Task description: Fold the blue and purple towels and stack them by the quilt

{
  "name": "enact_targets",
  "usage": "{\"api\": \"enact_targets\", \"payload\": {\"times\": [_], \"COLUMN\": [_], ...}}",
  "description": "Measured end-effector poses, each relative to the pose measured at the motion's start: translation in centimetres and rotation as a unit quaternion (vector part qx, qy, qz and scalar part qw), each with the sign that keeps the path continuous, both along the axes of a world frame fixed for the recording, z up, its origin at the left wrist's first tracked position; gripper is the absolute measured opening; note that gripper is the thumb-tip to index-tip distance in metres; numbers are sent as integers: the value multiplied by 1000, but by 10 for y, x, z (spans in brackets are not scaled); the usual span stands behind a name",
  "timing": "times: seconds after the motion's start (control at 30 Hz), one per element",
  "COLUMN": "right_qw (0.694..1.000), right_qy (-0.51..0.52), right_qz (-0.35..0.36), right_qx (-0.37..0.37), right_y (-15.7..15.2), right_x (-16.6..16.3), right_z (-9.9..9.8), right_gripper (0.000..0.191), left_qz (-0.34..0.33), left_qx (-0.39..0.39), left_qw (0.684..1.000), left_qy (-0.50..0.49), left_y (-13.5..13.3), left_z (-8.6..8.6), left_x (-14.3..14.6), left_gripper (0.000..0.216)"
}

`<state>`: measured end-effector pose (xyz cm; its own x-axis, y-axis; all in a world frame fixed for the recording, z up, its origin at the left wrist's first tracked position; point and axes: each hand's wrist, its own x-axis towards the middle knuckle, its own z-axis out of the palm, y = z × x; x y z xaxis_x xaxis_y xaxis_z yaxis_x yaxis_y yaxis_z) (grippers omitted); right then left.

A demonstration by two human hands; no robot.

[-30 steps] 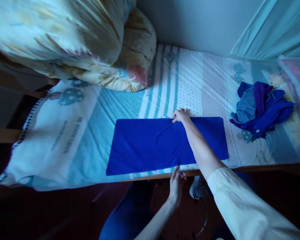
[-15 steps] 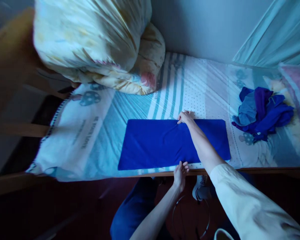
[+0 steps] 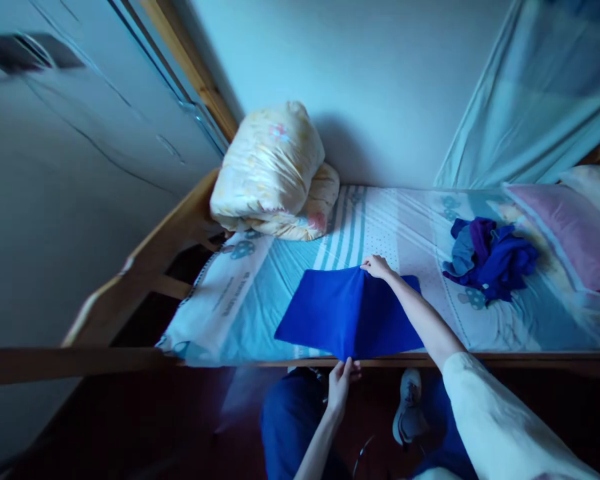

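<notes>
1. Head view, the hands: the right hand (image 3: 377,267) reaches across the bed (image 3: 260,293), its fingers (image 3: 367,265) pinched shut on the far edge of the blue cloth (image 3: 325,313) at about mid-length. The left hand (image 3: 341,381) is at the wooden rail (image 3: 530,360), its fingers closed on the cloth's near edge.
2. Head view, the cloth: it lies on the patterned sheet near the front of the bed. It is raised into a ridge along the line between the two grips, and both halves slope down from that ridge to the sheet.
3. Head view, surroundings: a rolled yellow duvet (image 3: 275,173) sits at the left end. A heap of blue clothes (image 3: 490,257) lies well apart to the right, near a pink pillow (image 3: 570,233).
4. Judgement: this looks like the middle of a fold, with the centre line lifted. Finishing it would need both pinches kept level, so that one half lands squarely on the other with the edges matched and no crease trapped between them.
</notes>
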<state>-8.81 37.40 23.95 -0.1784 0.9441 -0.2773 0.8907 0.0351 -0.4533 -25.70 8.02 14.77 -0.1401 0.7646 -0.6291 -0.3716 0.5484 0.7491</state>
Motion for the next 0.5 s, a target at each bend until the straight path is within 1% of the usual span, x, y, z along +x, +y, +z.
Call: {"api": "enact_targets", "payload": {"times": [0.1, 0.17, 0.23, 0.3, 0.37, 0.43, 0.5], "right_qw": [992, 980, 963, 943, 922, 903, 887], "right_qy": [115, 183, 241, 292, 336, 374, 406], "right_qz": [-36, -68, -99, -124, -140, -144, -143], "right_qx": [27, 48, 73, 101, 129, 152, 169], "right_y": [-25, -44, -65, -86, -107, -128, -145], "right_x": [29, 50, 72, 94, 114, 132, 145], "right_z": [31, 48, 66, 83, 101, 119, 135], "right_gripper": [11, 11, 10, 14, 25, 37, 42], "left_qz": [-15, -3, 19, 31, 29, 20, 12], "left_qx": [52, 80, 117, 164, 213, 250, 275], "left_qw": [994, 985, 973, 962, 950, 940, 933], "left_qy": [93, 154, 197, 217, 228, 232, 231], "left_y": [-9, -4, 9, 26, 43, 58, 71], "left_z": [27, 48, 72, 101, 134, 166, 197], "left_x": [-18, -31, -41, -48, -50, -47, -41], "left_gripper": [52, 54, 60, 68, 74, 76, 78]}}
